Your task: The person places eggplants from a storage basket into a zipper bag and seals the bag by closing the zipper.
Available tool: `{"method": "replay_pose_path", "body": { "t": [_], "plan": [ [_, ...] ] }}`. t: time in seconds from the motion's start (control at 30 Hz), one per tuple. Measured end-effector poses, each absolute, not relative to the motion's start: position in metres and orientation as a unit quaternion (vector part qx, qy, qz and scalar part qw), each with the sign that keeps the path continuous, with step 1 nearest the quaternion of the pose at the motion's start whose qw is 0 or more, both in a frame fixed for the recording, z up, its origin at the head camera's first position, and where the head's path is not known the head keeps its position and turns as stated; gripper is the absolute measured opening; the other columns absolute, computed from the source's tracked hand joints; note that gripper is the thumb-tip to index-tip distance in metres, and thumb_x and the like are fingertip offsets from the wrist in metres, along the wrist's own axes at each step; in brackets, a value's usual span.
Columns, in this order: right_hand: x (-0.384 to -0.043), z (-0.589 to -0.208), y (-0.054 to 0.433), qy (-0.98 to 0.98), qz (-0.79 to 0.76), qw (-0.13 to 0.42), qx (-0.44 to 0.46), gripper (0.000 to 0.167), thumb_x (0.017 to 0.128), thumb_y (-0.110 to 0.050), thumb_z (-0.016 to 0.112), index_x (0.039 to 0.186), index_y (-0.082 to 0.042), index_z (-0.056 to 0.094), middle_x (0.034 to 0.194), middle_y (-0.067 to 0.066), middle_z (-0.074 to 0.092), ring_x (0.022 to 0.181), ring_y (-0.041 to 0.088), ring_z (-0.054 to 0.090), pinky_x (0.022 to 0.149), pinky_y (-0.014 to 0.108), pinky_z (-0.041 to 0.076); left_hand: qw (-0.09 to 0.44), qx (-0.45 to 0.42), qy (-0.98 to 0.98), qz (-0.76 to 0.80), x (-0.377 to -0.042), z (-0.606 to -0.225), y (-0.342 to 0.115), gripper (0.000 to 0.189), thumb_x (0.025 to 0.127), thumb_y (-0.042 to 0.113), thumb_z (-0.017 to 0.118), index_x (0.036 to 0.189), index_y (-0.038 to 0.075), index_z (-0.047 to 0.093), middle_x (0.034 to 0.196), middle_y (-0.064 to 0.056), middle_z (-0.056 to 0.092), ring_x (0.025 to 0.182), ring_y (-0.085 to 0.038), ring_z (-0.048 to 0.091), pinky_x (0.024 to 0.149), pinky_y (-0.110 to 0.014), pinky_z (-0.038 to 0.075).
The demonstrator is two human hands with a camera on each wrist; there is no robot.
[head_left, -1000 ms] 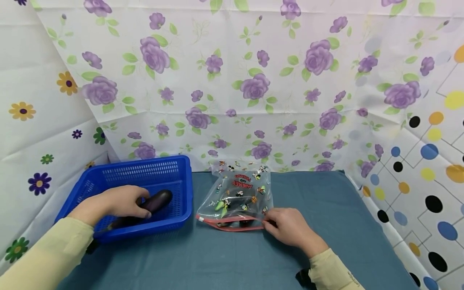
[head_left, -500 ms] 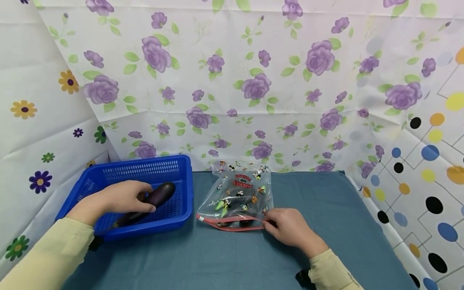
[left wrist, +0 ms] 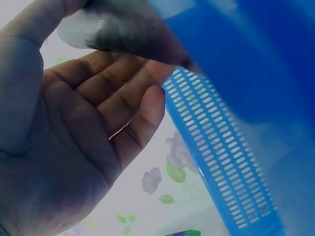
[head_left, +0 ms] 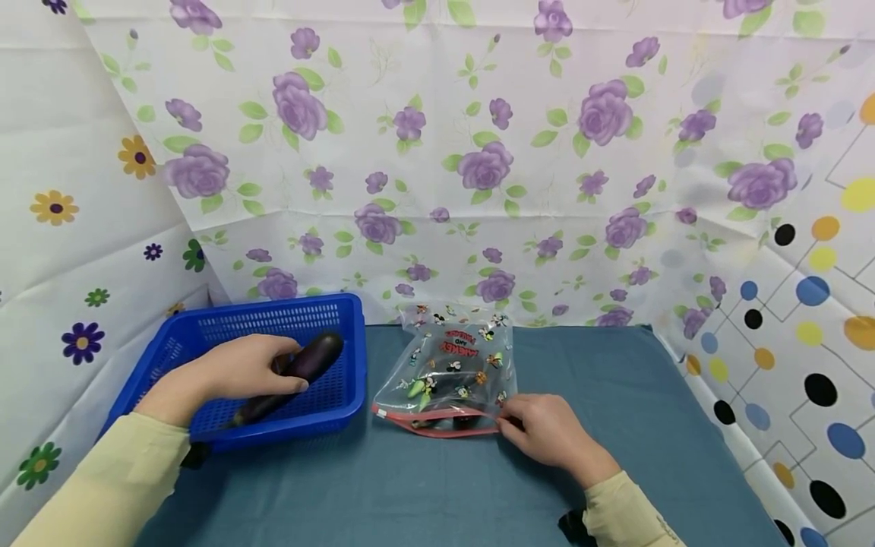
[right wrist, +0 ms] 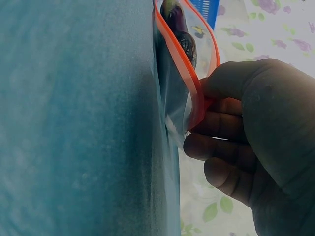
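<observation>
My left hand (head_left: 239, 368) grips a long, dark purple eggplant (head_left: 320, 358) between thumb and fingers, over the inside of the blue basket (head_left: 355, 365). The eggplant lies aslant, its stem end toward the basket's near wall. In the left wrist view the fingers curl round the dark eggplant (left wrist: 133, 34), which is partly cut off. My right hand (head_left: 550, 433) pinches the right corner of a clear zip bag (head_left: 444, 361) with a red edge and cartoon prints. Through the parted mouth, dark purple, glossy vegetables (right wrist: 176, 18) show inside, partly hidden by the bag.
A blue-green cloth (head_left: 410, 486) covers the table, and the bag lies on it to the right of the basket. Behind rises a flowered sheet (head_left: 437, 152); a dotted sheet (head_left: 813, 334) stands along the right side, and another with daisies (head_left: 82, 266) along the left.
The left hand has raised the eggplant slightly and shifted it to the right within the basket. The right hand and the bag have stayed in place.
</observation>
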State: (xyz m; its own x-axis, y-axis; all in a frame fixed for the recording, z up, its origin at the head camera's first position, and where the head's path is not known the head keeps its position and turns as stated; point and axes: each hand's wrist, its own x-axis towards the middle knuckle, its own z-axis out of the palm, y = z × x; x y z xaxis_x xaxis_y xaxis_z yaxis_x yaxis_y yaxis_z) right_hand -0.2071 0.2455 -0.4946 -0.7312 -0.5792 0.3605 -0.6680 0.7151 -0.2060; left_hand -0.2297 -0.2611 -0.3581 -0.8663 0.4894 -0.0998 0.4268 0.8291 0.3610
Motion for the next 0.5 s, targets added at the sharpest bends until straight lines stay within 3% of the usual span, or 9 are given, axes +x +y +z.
{"method": "replay_pose_path", "body": {
  "t": [0.13,0.23,0.5],
  "plan": [
    [-0.206,-0.495,0.245,-0.916,0.162,0.138,0.34,0.017,0.099,-0.019,0.083,0.087,-0.027,0.075,0.076,-0.017,0.061,0.061,-0.004,0.047,0.058,0.027,0.043,0.076,0.238,0.953,0.172,-0.229,-0.354,-0.257,0.034,0.099,0.051,0.083,0.102,0.02,0.069,0.081,0.006,0.059,0.07,-0.013,0.054,0.065,-0.035,0.042],
    [-0.206,-0.494,0.245,-0.916,0.161,0.141,0.34,0.017,0.099,-0.018,0.083,0.087,-0.027,0.075,0.076,-0.017,0.061,0.062,-0.003,0.047,0.058,0.027,0.043,0.065,0.235,0.953,0.179,-0.228,-0.351,-0.255,0.035,0.1,0.051,0.082,0.096,0.021,0.064,0.078,0.005,0.057,0.067,-0.013,0.052,0.063,-0.034,0.041],
    [-0.206,-0.494,0.245,-0.916,0.163,0.136,0.34,0.016,0.099,-0.018,0.082,0.087,-0.026,0.076,0.076,-0.017,0.062,0.062,-0.004,0.048,0.058,0.027,0.044,0.055,0.228,0.949,0.21,-0.229,-0.349,-0.249,0.035,0.102,0.051,0.079,0.109,0.017,0.069,0.085,0.005,0.065,0.071,-0.014,0.059,0.065,-0.036,0.049]
  ]
}}
